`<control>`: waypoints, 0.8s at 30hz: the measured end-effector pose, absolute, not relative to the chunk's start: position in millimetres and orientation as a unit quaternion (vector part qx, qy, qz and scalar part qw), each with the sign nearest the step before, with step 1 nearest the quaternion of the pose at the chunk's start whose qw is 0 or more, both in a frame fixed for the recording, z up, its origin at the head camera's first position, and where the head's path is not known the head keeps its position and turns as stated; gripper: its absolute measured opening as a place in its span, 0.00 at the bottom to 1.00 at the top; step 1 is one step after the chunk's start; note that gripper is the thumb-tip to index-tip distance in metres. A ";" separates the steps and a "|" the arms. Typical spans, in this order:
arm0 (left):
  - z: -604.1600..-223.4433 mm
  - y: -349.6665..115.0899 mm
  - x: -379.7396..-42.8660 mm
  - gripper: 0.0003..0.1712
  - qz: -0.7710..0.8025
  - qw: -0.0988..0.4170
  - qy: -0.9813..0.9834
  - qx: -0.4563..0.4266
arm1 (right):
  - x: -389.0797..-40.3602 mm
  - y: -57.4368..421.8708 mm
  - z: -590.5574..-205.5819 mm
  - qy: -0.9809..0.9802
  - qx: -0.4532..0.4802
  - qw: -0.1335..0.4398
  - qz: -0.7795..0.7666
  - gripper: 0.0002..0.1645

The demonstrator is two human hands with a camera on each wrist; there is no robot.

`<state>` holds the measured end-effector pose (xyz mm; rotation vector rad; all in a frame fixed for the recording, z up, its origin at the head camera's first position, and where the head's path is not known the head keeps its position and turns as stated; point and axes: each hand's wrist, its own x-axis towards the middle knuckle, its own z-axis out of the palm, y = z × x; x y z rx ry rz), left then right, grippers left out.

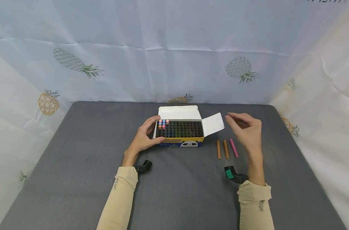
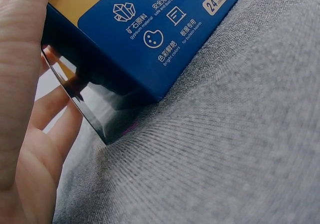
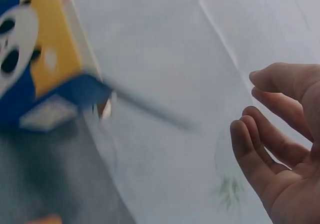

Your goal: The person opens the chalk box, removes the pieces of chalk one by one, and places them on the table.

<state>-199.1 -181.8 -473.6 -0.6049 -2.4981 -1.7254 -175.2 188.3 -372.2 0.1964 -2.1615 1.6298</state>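
- chalk box [image 1: 174, 144] stands toward the far middle of the grey table [image 1: 76, 159], its white lid [image 1: 178, 112] raised along the far side and a white flap [image 1: 213, 124] spread out to the right
- left hand [image 1: 141, 137] is clamped on the left end of the chalk box, thumb at the near wall, fingers round toward the far side
- right hand [image 1: 247, 132] hangs just right of the flap, fingers loosely bent, thumb and fingertips apart in the wrist view, with nothing seen between them
- upright sticks [image 1: 163, 123] in pink, blue and orange fill a few holes at the far left of the black tray [image 1: 185, 129]
- two orange sticks [image 1: 218, 150] and a pink stick [image 1: 234, 148] lie side by side but apart, right of the chalk box and nearer than the flap
- each stick is probably light, stiff, brittle and a little powdery, so a gentle pinch around the middle suits it
- the chalk box looks like thin, smooth card that could dent if squeezed; its walls near the corners should bear a grip better than the floppy flap or lid
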 end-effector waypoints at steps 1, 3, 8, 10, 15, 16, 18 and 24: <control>-473.7 -182.4 -199.0 0.48 -0.558 0.025 -0.806 -0.195 | -176.9 181.6 -369.5 -0.778 0.083 0.209 0.586 0.10; -474.6 -183.4 -199.3 0.48 -0.558 0.027 -0.806 -0.197 | -179.9 168.2 -365.1 -0.780 0.104 0.200 0.583 0.10; -476.1 -183.6 -199.6 0.48 -0.557 0.026 -0.806 -0.199 | -187.8 136.4 -362.9 -0.793 0.143 0.163 0.569 0.11; -475.6 -183.4 -199.4 0.48 -0.556 0.027 -0.806 -0.200 | -190.5 125.6 -364.4 -0.798 0.151 0.145 0.565 0.12; -474.3 -183.2 -199.2 0.48 -0.555 0.028 -0.806 -0.203 | -195.8 104.7 -371.8 -0.798 0.170 0.109 0.567 0.12; -474.2 -183.2 -199.2 0.48 -0.556 0.028 -0.805 -0.204 | -197.0 101.4 -374.0 -0.797 0.174 0.104 0.569 0.12; -474.5 -183.3 -199.1 0.48 -0.556 0.029 -0.805 -0.205 | -199.0 95.4 -378.1 -0.796 0.181 0.095 0.569 0.12; -476.3 -183.7 -199.4 0.48 -0.558 0.035 -0.803 -0.207 | -204.0 79.0 -387.5 -0.803 0.202 0.083 0.554 0.12</control>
